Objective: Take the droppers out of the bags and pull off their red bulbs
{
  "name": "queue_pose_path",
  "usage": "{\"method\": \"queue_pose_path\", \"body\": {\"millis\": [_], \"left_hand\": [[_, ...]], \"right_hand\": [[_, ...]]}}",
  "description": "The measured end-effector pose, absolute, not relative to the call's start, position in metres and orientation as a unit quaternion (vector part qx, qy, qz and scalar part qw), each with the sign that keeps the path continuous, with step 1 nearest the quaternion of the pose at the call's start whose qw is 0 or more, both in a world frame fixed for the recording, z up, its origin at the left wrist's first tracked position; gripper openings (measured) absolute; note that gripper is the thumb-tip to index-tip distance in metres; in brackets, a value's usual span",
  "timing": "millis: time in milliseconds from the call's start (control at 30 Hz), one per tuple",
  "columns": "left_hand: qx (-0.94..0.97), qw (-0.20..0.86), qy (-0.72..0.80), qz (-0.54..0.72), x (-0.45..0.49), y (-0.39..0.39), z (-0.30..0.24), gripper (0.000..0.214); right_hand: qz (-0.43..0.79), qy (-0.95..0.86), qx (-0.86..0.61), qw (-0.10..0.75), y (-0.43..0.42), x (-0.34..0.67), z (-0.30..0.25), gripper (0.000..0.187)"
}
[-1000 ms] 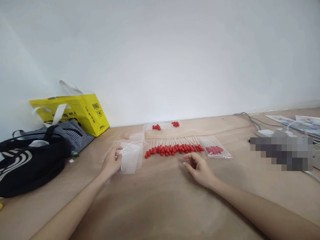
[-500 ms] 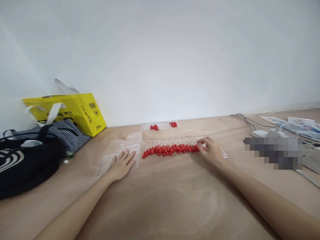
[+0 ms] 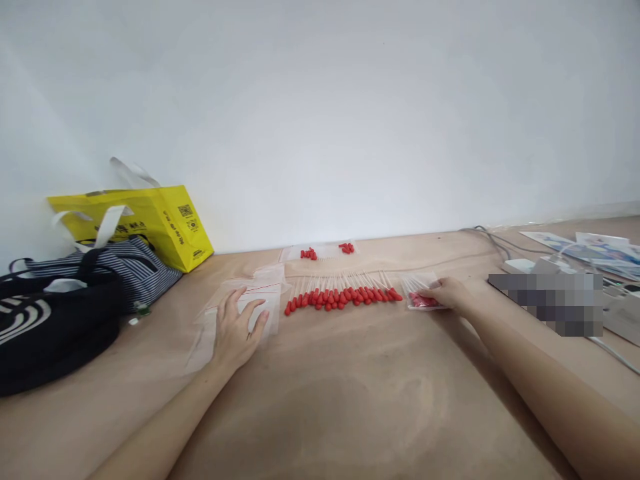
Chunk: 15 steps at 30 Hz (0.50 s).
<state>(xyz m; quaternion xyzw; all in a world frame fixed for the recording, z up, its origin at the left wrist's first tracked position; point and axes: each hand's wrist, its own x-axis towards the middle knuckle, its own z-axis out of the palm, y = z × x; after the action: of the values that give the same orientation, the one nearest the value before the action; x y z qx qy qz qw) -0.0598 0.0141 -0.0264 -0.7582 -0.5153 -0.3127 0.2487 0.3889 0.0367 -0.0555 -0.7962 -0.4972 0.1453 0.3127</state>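
Note:
A long row of white sticks with red, drop-shaped heads (image 3: 343, 297) lies across the middle of the table, heads toward me. At the row's right end, a clear plastic bag (image 3: 414, 283) holds more of these sticks. My right hand (image 3: 450, 293) is closed on that bag's right edge, its fingertips over the red heads inside. On the left, flat zip bags (image 3: 263, 293) with red seal lines lie overlapping. Over them is my left hand (image 3: 237, 327), open, fingers spread and curved, holding nothing. Whether its fingertips touch the bags I cannot tell.
Behind the row lies another clear bag (image 3: 327, 252) with two red clusters. A yellow bag (image 3: 185, 227), a striped bag (image 3: 150, 273) and a black bag (image 3: 60, 333) stand left. Cables (image 3: 487, 237), printed sheets (image 3: 565, 243) and a blurred-out object (image 3: 555, 300) are at right.
My right hand has moved right from the row's end onto the bag of sticks, which now shows. My left hand has lifted from lying flat, its fingers now curved.

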Motion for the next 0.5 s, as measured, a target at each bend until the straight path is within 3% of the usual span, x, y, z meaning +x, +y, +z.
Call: {"method": "queue_pose_path", "body": {"millis": [200, 333, 400, 500], "left_hand": [[-0.757, 0.222, -0.525, -0.319, -0.053, 0.008, -0.024, 0.028], [-0.764, 0.199, -0.515, -0.333, -0.047, 0.005, -0.022, 0.026], [-0.771, 0.182, -0.502, -0.347, -0.041, 0.002, -0.021, 0.024], [-0.803, 0.137, -0.452, -0.363, -0.027, -0.007, -0.02, 0.022]], "right_hand": [[0.272, -0.478, -0.708, 0.443, 0.021, 0.407, -0.043, 0.031], [0.42, -0.503, -0.555, 0.513, 0.006, 0.396, -0.03, 0.035], [0.49, -0.544, -0.494, 0.468, 0.0, 0.37, -0.027, 0.034], [0.564, -0.634, -0.409, 0.334, -0.006, 0.315, -0.026, 0.033]]}}
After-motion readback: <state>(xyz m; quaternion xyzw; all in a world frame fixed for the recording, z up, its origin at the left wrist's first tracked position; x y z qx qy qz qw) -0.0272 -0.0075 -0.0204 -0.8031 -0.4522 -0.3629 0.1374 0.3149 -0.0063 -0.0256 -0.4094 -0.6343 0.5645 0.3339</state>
